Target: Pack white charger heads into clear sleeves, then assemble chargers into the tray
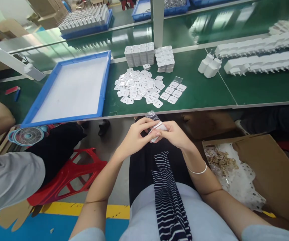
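Observation:
Over my lap, just below the table edge, my left hand [139, 134] and my right hand [174, 133] meet around a white rounded-square piece [161, 127]. Fingers of both hands pinch it, partly covering it. A strip of clear film [153, 115] sticks up from it toward the table. Beyond my hands lies a loose pile of white rounded-square pieces [136, 85], several with a small dark slot. Right of the pile, a flat set of the same pieces [173, 92] lies in two rows, with clear film at its far end.
Stacked white pieces [139, 55] stand behind the pile. A blue-rimmed tray [105, 77] lies left, white plug adapters [211, 65] right. A co-worker's grey sleeve [11, 180] and a red stool [66, 180] are at left; an open carton [267, 167] sits at lower right.

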A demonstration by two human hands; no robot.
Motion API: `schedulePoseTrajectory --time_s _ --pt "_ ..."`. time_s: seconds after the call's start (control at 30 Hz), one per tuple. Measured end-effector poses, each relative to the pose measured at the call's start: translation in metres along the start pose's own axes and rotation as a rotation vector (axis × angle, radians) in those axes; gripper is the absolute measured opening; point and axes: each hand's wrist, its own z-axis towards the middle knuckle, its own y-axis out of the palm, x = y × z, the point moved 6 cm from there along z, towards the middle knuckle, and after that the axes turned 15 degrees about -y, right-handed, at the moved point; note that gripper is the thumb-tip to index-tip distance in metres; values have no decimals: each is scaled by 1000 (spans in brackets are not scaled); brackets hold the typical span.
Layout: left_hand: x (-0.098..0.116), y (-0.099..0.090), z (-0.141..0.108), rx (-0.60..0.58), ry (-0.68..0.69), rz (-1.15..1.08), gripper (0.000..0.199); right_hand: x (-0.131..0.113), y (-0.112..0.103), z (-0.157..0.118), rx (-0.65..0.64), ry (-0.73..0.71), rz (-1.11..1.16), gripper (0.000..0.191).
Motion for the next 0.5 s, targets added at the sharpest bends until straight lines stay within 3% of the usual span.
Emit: schedulePoseTrajectory --time_s 0.2,0.3,0.43,0.5 --pt "4 -3 4 -23 -159 -246 20 -13 11 -7 -24 -80 -30 23" --pt "4 0 5 31 -188 -364 20 -16 10 -7 23 -133 -91 21" --pt "11 -2 5 188 -99 -224 23 -20 8 -6 97 -197 -109 16" --pt "11 -15 11 285 -64 -95 25 -21 11 -8 67 -170 -48 15"
